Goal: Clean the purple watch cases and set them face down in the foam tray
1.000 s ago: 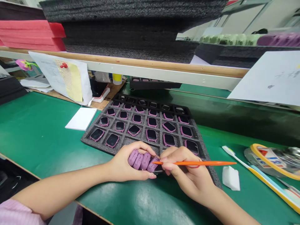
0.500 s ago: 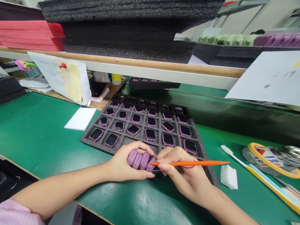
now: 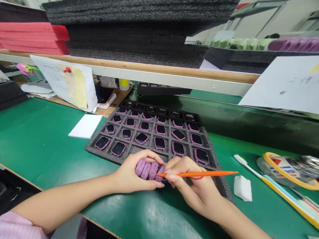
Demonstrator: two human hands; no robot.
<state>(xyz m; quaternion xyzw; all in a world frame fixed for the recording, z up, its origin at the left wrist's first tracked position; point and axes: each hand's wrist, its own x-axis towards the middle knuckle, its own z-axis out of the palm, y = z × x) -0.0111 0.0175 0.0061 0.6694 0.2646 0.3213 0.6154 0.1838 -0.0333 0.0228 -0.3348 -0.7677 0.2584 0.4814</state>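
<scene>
hands, both mine, over foam tray (image 3: 91,149): left hand (image 3: 128,176) curled around purple watch (image 3: 149,171), forearm low across green mat (image 3: 37,149); right hand (image 3: 196,189) pinching orange stick (image 3: 199,174) against watch, which sits at tray's front edge.

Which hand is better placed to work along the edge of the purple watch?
Probably the right hand: it holds the orange stick with its tip at the purple watch. The left hand is wrapped around that watch, holding it.
</scene>
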